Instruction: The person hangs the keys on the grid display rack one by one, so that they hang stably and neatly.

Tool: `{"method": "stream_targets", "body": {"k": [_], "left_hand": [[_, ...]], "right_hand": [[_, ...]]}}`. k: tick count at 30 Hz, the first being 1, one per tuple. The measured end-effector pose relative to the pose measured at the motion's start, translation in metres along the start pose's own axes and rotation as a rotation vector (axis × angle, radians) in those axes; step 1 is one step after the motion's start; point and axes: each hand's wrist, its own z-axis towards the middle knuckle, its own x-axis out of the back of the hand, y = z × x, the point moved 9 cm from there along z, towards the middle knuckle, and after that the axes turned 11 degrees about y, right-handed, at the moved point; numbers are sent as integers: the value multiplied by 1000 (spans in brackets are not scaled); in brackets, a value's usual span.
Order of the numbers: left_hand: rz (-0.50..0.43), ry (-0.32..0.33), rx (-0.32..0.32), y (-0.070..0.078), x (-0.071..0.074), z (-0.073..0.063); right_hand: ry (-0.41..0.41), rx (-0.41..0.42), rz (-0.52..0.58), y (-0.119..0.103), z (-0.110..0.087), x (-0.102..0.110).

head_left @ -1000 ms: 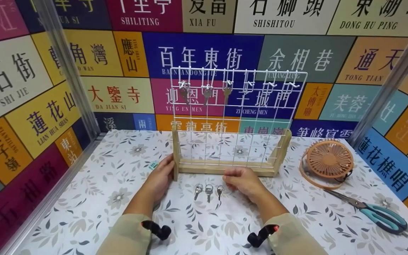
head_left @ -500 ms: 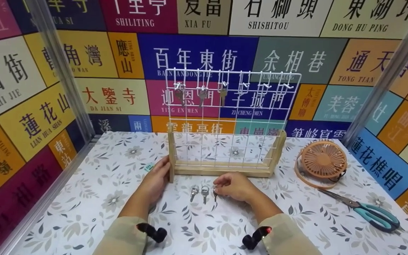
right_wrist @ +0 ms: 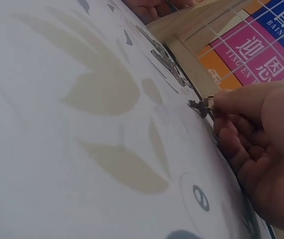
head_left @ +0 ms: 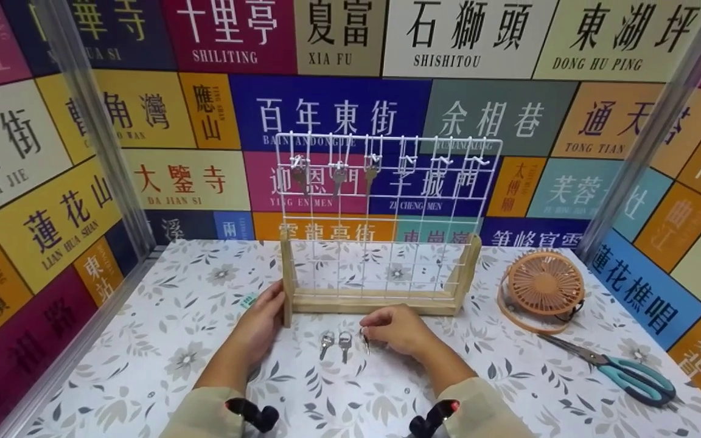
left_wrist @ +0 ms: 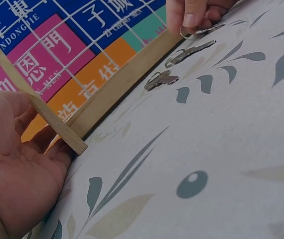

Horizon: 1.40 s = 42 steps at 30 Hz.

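Right hand [head_left: 402, 331] has it now, thumb and fingertips pinched together on the ring of a small dark metal key [right_wrist: 200, 107] just in front of the white wire-grid rack [head_left: 326, 306] with its pale wooden base, while the left hand [head_left: 259, 328] grips that rack's flat left post [head_left: 287, 280]. A second ago that key lay untouched; two silver ringed metal keys [head_left: 344, 348] remain on the white leaf-printed cloth [head_left: 192, 359], three more hanging keys [head_left: 339, 176] dangling above.

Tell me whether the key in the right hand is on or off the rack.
Off the rack: the right hand pinches this key at its ring, near the tabletop, below the hooks.
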Motion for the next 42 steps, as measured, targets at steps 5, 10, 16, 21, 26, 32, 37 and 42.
{"method": "stream_targets", "body": {"k": [5, 10, 16, 21, 26, 32, 37, 42], "left_hand": [[11, 10, 27, -5, 4, -4], [-4, 13, 39, -4, 3, -3], [10, 9, 49, -4, 2, -3], [1, 16, 50, -4, 0, -1], [-20, -6, 23, -4, -2, -2], [-15, -7, 20, -5, 1, -3], [-19, -17, 18, -3, -1, -4], [-31, -22, 8, 1, -3, -3]], "right_hand": [[53, -112, 224, 17, 3, 7], [150, -162, 418, 14, 9, 35], [266, -2, 444, -37, 2, 73], [294, 62, 693, -78, -2, 97], [328, 109, 816, -116, -2, 126], [365, 134, 842, -157, 1, 157], [341, 157, 943, -187, 7, 169], [352, 153, 1033, -202, 10, 175]]}}
